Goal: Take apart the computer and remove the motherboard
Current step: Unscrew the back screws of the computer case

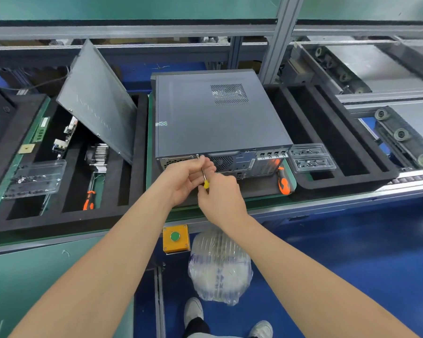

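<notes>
Our right hand (221, 191) was stretched forward from the lower right, forearm bare, its fingers curled round the stubby yellow handle of a slim screwdriver (206, 184). Our left hand (186, 176) met it from the other side, palm turned inward, with thumb and fingertips pinched on the thin steel shaft near its tip. That tip stood against a small screw (197, 156) at the upper edge of the rear panel. We had the computer case (213, 113) lying on its side on a dark mat in the middle of the bench, rear ports facing us. Its lid was smooth grey sheet metal with a square of perforated vent holes. Just right of it lay a chunkier screwdriver with an orange and black grip (283, 180), and beside that a clear moulded plastic tray (311, 158) with small dark screws in it. To the left, a flat grey side panel (98, 101) leaned tilted over black foam compartments, one of which held a finned metal heatsink (98, 156).
</notes>
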